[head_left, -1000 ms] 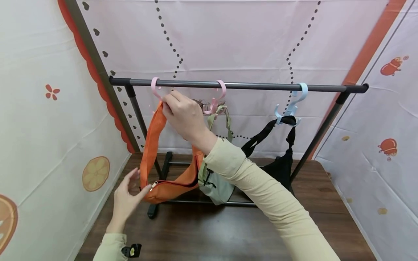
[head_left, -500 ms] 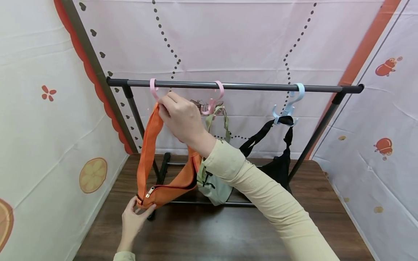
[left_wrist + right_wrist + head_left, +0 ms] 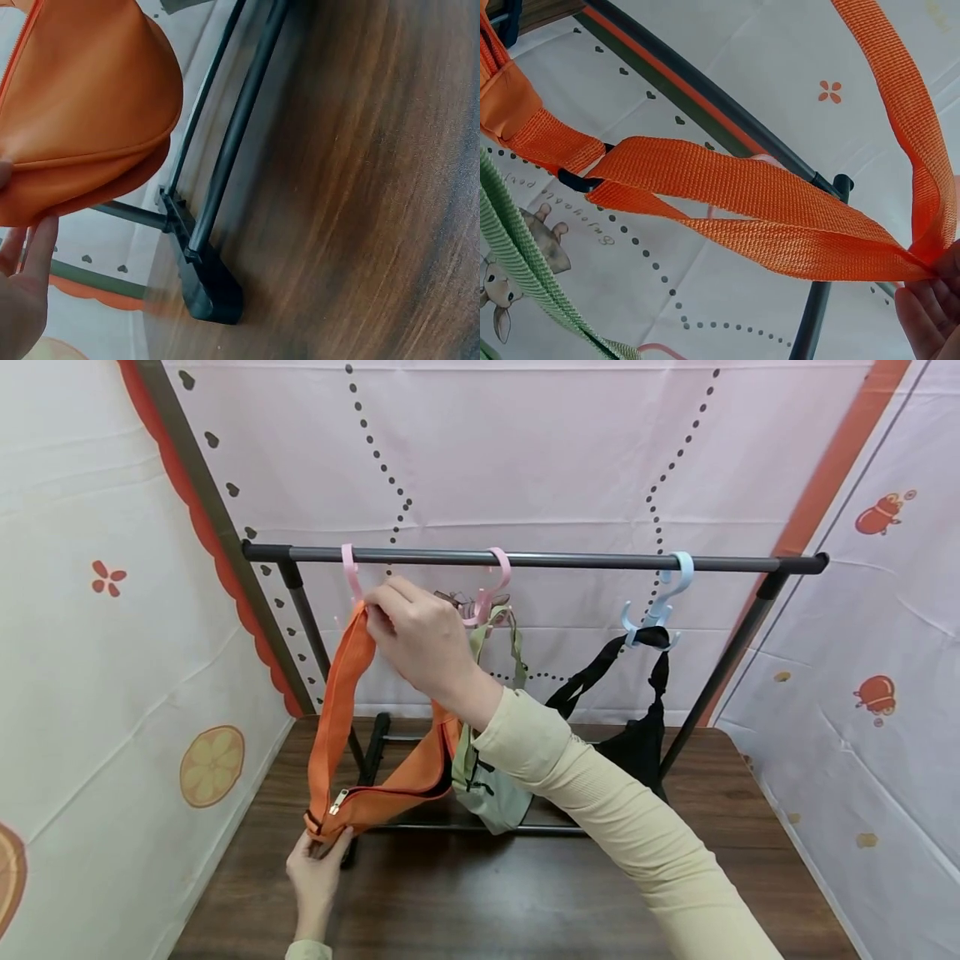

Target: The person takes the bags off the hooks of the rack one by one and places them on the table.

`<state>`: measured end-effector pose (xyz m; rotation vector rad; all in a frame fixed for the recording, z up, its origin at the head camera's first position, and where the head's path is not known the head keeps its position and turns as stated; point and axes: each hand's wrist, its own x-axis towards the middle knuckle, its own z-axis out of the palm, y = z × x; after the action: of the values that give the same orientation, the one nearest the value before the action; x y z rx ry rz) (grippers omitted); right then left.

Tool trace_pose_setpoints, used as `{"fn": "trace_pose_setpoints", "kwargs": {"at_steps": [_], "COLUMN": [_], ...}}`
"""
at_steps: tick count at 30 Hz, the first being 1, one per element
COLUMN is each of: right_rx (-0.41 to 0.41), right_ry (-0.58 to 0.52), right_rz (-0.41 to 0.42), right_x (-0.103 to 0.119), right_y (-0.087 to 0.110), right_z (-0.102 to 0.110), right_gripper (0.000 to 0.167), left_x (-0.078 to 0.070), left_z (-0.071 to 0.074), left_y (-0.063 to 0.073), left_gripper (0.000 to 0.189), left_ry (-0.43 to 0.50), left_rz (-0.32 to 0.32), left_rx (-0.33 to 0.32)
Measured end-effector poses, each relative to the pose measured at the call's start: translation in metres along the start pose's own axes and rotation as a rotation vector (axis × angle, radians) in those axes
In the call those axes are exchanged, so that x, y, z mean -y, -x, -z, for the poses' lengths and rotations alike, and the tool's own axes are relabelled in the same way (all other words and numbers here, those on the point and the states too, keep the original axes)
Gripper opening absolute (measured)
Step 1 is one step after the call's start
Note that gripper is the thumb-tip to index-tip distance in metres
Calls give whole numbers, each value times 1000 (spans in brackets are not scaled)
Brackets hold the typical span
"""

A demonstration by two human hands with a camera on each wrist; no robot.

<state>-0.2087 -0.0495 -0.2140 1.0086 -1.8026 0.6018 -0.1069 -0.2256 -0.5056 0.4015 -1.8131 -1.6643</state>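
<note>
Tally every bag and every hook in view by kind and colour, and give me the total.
Smooth orange bag with a webbing strap: 1
Pale mint-green bag with a green strap: 1
Black bag with a knotted strap: 1
Pink curved hooks: 2
Light-blue pronged hook: 1
Total: 6

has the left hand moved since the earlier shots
Yes: against the rack foot in the head view, the left hand is lower and slightly further right, now pinching the orange bag.
</note>
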Motion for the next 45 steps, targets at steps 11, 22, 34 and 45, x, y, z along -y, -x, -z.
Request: {"fn": "trace_pose_setpoints", "kwargs": {"at_steps": [11,22,34,45], "right_rx": [33,133,319,493], "right_ry": [-24,24,101,125], "right_rz": [-57,-189,-302,-333], "right_x": [-2,-22,-39,-44], "right_y": [1,10,27,45], "right_z": [1,-7,-22,-42], "right_gripper": [13,13,14,13], "left_x": [3,5,74,163], "left_z": [-8,18,75,108], "left_y": [-1,-8,-35,-57], "left_gripper": [30,29,38,45], "left_ry": [142,72,375,288], "left_rz": [-140,-156,-210,-130], "left_rx": [-50,-87,27,-29]}}
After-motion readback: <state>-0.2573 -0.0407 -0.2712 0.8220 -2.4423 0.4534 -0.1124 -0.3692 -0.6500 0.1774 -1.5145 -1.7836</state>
